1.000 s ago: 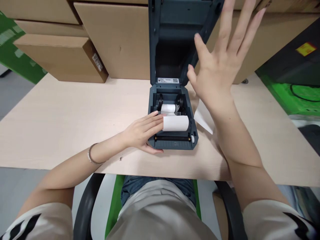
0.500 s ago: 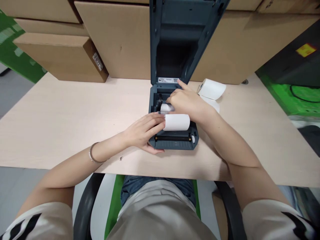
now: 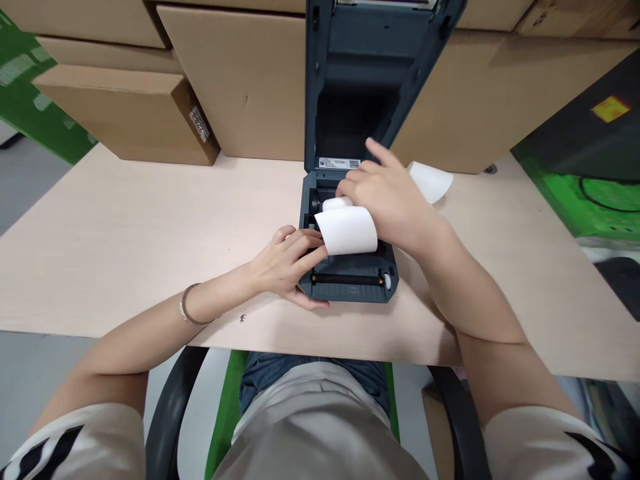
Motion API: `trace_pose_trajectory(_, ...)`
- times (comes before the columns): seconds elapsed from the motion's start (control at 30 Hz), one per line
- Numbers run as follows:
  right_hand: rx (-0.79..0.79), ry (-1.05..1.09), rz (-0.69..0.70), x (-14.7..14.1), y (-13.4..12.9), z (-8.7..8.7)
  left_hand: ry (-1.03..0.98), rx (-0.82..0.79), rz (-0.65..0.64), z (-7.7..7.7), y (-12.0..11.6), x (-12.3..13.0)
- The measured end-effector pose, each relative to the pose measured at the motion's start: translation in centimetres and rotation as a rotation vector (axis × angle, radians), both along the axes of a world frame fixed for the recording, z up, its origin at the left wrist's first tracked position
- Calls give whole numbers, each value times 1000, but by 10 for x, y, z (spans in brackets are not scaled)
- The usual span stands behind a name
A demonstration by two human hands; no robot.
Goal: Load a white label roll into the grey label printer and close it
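Note:
A dark blue-grey label printer [image 3: 345, 293] sits on the table with its lid [image 3: 365, 67] raised. My right hand [image 3: 383, 197] is over the paper bay, fingers curled round the right end of a small white paper roll [image 3: 336, 205], index finger sticking out. A loose white paper strip [image 3: 349, 230] curls up from the roll toward me. My left hand [image 3: 290, 263] grips the printer's left front side, fingertips inside by the strip's left edge and thumb at the front bottom edge. The black front roller [image 3: 347, 279] lies uncovered. My right hand hides the bay's right side.
Another piece of curled white paper [image 3: 431, 181] lies right of the printer, partly behind my right hand. Cardboard boxes [image 3: 250, 87] line the back of the pale table [image 3: 150, 233]. A flat box [image 3: 125, 117] stands at the left, a green crate [image 3: 590, 200] at the right.
My right hand has moved slightly up and right, with the small roll. The paper strip has tilted and shows more of its surface. My left hand stays at the printer's side.

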State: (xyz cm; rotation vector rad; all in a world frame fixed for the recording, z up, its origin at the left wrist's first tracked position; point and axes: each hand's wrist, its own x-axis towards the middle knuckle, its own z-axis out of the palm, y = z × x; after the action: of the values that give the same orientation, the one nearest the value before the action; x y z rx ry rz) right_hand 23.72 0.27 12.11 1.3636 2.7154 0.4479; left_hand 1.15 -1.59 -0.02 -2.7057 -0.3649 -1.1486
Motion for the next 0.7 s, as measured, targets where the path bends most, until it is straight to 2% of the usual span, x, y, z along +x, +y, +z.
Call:
trace_pose_trajectory(0.1, 68, 23, -65, 13, -11, 16, 20, -36, 6, -1, 0, -1)
trace_pose_trajectory(0.2, 136, 136, -167, 35, -15, 34, 26, -36, -6, 1, 0, -2)
trace_pose_trajectory(0.27, 177, 239, -259, 54, -10, 41, 36, -14, 6, 3, 0, -2)
trace_pose_trajectory(0.33, 159, 315, -344, 77, 4, 40, 38, 20, 16, 5, -1, -1)
trace_pose_trajectory(0.4, 82, 348, -406, 98, 25, 31, 30, 55, 14, 6, -1, -1)
trace_pose_trajectory(0.5, -37, 341, -451, 118, 61, 5, 26, 58, 13, 6, -1, -2)
trace_pose_trajectory(0.6, -95, 322, -427, 122, 91, -27, 32, 27, 14, 5, 0, -3)
trace_pose_trajectory(0.7, -115, 295, -395, 119, 109, -56, 28, 23, 6, 4, 0, -3)
